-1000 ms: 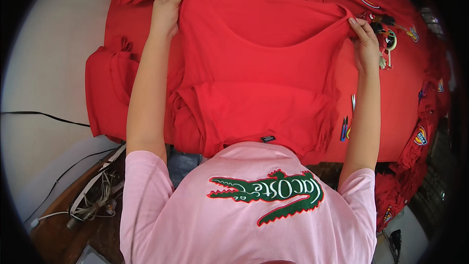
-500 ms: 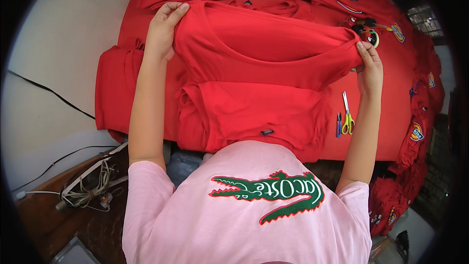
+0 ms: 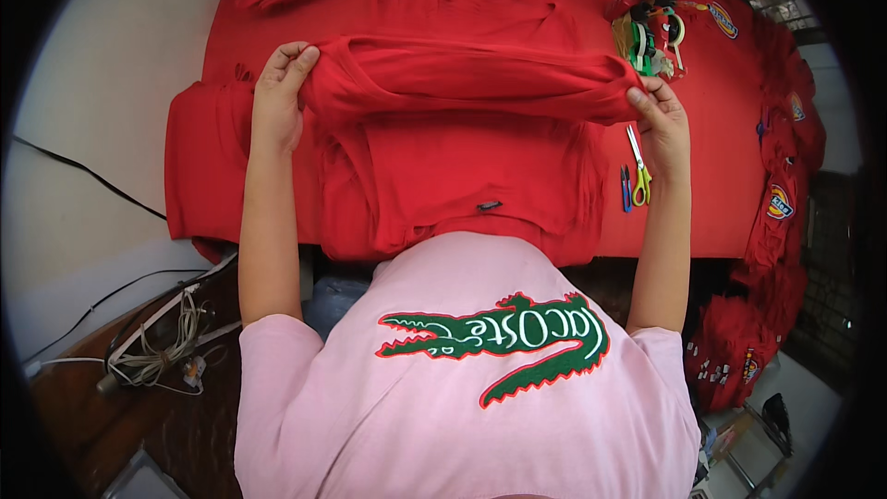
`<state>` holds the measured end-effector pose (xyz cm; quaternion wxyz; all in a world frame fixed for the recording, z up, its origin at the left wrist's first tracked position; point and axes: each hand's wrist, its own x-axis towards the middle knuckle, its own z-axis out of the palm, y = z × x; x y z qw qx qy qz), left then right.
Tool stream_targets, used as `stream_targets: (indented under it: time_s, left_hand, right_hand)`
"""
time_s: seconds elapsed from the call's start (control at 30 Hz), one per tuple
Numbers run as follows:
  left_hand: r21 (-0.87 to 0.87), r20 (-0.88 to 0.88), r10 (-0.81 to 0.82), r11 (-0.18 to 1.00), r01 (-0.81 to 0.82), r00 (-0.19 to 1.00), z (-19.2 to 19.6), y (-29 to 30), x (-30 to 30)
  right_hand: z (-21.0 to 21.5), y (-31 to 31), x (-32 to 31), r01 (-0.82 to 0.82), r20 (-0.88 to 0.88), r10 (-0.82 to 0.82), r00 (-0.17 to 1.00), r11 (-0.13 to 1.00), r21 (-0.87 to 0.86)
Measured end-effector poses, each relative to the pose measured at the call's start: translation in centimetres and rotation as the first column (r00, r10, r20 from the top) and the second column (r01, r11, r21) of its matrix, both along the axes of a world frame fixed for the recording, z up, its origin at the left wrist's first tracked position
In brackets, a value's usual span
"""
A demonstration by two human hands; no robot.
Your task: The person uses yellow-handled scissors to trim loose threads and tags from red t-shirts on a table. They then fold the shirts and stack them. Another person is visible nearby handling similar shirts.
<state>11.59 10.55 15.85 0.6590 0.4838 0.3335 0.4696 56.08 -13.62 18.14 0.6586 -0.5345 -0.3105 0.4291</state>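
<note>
Between my two hands a red shirt [image 3: 471, 79] is stretched out sideways over the table. My left hand [image 3: 285, 83] pinches its left end between thumb and fingers. At the other end, my right hand [image 3: 662, 111] grips the cloth the same way. The neckline opening faces up and has narrowed to a long slit. Below it lies a stack of red shirts [image 3: 480, 171] close to my body, with a small dark tag [image 3: 489, 206] on the near part. Yellow-handled scissors [image 3: 641, 176] and small blue thread snips [image 3: 626, 189] lie beside the stack, near my right forearm.
A tape dispenser [image 3: 644, 35] with green parts stands at the far right on the red-covered table [image 3: 707, 194]. Red garments with patches [image 3: 781, 203] hang along the right edge. Folded red cloth [image 3: 208, 162] lies left. Coiled cables [image 3: 162, 346] sit on a wooden surface at lower left.
Both hands have come lower and nearer to me with the shirt. Its neckline, wide and rounded before, is now flattened into a narrow band. The tape dispenser shows more fully.
</note>
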Motion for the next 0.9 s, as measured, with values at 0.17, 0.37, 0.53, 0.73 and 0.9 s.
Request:
stream_targets:
  time_s: [0.17, 0.37, 0.53, 0.73, 0.9]
  left_hand:
    - [0.075, -0.396, -0.214, 0.962, 0.263, 0.893, -6.9, -6.2, -6.0]
    - [0.508, -0.796, 0.254, 0.774, 0.377, 0.550, -12.6, -14.8, -7.3]
    - [0.562, -0.786, 0.365, 0.759, 0.330, 0.499, -13.4, -16.4, -6.6]
    - [0.592, -0.767, 0.398, 0.741, 0.316, 0.503, -13.2, -16.3, -6.7]
    - [0.581, -0.772, 0.398, 0.758, 0.296, 0.495, -13.1, -16.4, -6.4]
  right_hand:
    - [-6.7, -5.7, -2.7, -0.178, 0.340, 0.251, 0.906, 0.956, -0.232]
    - [-13.4, -10.1, -6.9, -0.033, 0.629, 0.285, 0.723, 0.924, -0.381]
    - [-13.4, -9.9, -5.9, -0.038, 0.588, 0.271, 0.762, 0.926, -0.376]
    - [-12.8, -9.9, -6.0, 0.008, 0.629, 0.276, 0.726, 0.912, -0.409]
    - [-12.8, -10.0, -6.4, 0.034, 0.627, 0.235, 0.743, 0.922, -0.386]
